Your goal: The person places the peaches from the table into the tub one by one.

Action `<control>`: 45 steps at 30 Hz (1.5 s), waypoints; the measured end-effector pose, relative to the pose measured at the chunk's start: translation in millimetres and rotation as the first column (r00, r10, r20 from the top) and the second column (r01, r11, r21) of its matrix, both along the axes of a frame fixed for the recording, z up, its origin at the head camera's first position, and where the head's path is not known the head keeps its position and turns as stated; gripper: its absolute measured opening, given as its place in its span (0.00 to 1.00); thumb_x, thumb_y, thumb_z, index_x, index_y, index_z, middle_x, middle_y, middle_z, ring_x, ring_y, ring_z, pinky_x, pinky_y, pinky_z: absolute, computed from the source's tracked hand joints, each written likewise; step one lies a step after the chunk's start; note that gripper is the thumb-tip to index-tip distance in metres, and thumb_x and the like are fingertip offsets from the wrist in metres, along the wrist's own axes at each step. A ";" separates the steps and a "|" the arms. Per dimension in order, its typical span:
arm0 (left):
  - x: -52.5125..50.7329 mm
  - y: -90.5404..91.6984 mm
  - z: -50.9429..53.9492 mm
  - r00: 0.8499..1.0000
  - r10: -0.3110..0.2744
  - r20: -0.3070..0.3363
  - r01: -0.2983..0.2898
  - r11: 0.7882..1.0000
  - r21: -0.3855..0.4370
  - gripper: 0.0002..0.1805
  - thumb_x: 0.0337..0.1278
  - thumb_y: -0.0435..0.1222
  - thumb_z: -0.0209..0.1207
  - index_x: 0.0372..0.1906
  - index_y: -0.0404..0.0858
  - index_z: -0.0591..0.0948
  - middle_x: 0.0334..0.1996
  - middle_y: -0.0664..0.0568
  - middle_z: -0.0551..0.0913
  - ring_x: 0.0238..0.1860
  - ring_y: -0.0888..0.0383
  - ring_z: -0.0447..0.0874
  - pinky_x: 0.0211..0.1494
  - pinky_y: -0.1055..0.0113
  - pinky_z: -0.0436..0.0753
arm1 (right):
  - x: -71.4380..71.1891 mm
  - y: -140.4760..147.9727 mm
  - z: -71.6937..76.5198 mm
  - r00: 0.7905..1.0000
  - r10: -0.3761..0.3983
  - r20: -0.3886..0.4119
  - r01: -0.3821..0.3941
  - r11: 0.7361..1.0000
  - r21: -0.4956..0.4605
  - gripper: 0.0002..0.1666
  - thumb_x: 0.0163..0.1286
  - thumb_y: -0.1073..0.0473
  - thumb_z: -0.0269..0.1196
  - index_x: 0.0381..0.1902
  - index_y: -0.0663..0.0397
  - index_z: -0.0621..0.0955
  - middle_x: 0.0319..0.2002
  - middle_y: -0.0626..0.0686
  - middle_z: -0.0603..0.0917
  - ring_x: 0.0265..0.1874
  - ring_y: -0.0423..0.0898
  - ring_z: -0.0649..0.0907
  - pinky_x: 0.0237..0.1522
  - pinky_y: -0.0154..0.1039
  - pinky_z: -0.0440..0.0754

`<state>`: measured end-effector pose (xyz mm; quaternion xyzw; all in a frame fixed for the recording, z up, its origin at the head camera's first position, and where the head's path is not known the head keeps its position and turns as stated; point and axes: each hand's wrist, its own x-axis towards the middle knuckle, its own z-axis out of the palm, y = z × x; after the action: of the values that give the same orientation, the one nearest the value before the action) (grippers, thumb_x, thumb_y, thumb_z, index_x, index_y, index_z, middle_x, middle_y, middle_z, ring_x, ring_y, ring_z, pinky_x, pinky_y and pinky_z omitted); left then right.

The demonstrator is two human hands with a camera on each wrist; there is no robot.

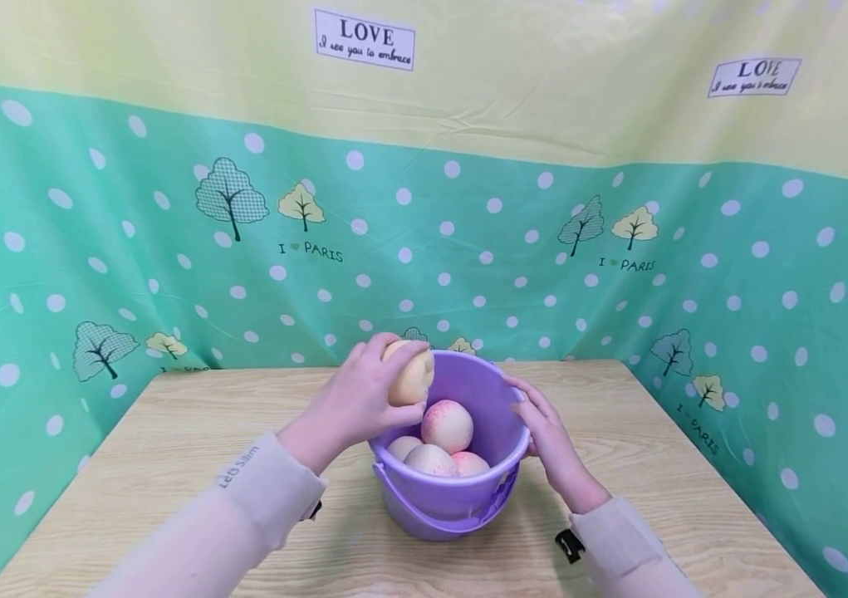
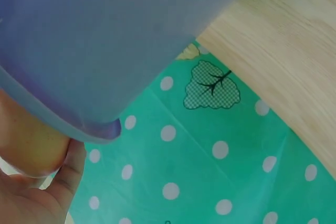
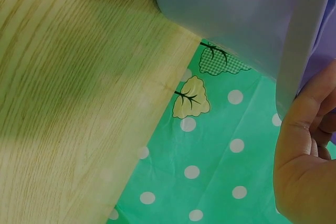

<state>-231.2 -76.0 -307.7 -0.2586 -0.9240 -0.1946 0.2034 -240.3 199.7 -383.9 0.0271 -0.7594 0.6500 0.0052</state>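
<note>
A purple bucket (image 1: 434, 497) stands on the table, its handle hanging down at the front. Several pinkish-white peaches (image 1: 448, 427) lie inside it. My left hand (image 1: 355, 397) grips a yellowish peach (image 1: 413, 378) at the bucket's left rim, above the other fruit. In the left wrist view, that yellow peach (image 2: 32, 142) sits between fingers and thumb, partly hidden by the rim. My right hand (image 1: 554, 440) holds the bucket's right rim, with fingers bent over the edge, as the right wrist view also shows beside the rim (image 3: 298, 40).
The wood-grain table (image 1: 244, 482) extends on both sides of the bucket. A green and yellow printed cloth (image 1: 438, 249) with dots and trees hangs behind the table and along its left and right sides.
</note>
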 end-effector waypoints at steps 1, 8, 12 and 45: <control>0.2 1.2 0.0 1.000 -0.001 0.001 0.001 1.000 -0.001 0.39 0.44 0.50 0.68 0.67 0.55 0.72 0.59 0.45 0.73 0.51 0.45 0.75 0.41 0.56 0.80 | 0.0 0.0 -0.2 1.000 -0.001 0.000 0.001 1.000 0.000 0.29 0.70 0.55 0.50 0.69 0.39 0.71 0.68 0.61 0.70 0.36 0.51 0.83 0.25 0.39 0.81; 1.6 8.4 -1.5 1.000 -0.008 -0.001 0.008 1.000 -0.008 0.39 0.43 0.51 0.68 0.67 0.55 0.72 0.59 0.45 0.73 0.50 0.45 0.75 0.41 0.55 0.81 | 0.0 -0.1 0.1 1.000 0.002 0.004 -0.002 1.000 -0.003 0.29 0.70 0.55 0.50 0.69 0.39 0.71 0.68 0.61 0.70 0.34 0.48 0.83 0.25 0.39 0.81; 1.3 11.9 -2.8 1.000 -0.013 0.012 0.013 1.000 -0.004 0.38 0.44 0.51 0.68 0.67 0.56 0.72 0.59 0.45 0.73 0.50 0.45 0.76 0.41 0.55 0.81 | 0.2 -0.1 0.4 1.000 0.001 0.003 -0.001 1.000 -0.002 0.29 0.70 0.55 0.50 0.69 0.39 0.71 0.68 0.61 0.70 0.33 0.48 0.83 0.25 0.39 0.81; -0.7 36.6 -5.2 0.993 -0.083 0.079 0.085 0.996 -0.024 0.41 0.47 0.51 0.69 0.70 0.58 0.68 0.60 0.46 0.72 0.50 0.49 0.74 0.40 0.61 0.79 | 0.0 0.0 1.6 1.000 -0.003 0.027 0.004 1.000 -0.007 0.29 0.70 0.54 0.51 0.69 0.37 0.71 0.67 0.60 0.71 0.32 0.46 0.82 0.25 0.38 0.81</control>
<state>-231.9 -39.4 -312.9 -0.2921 -0.9222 -0.2001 0.1555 -240.3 199.6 -382.3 0.0171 -0.7572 0.6529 -0.0036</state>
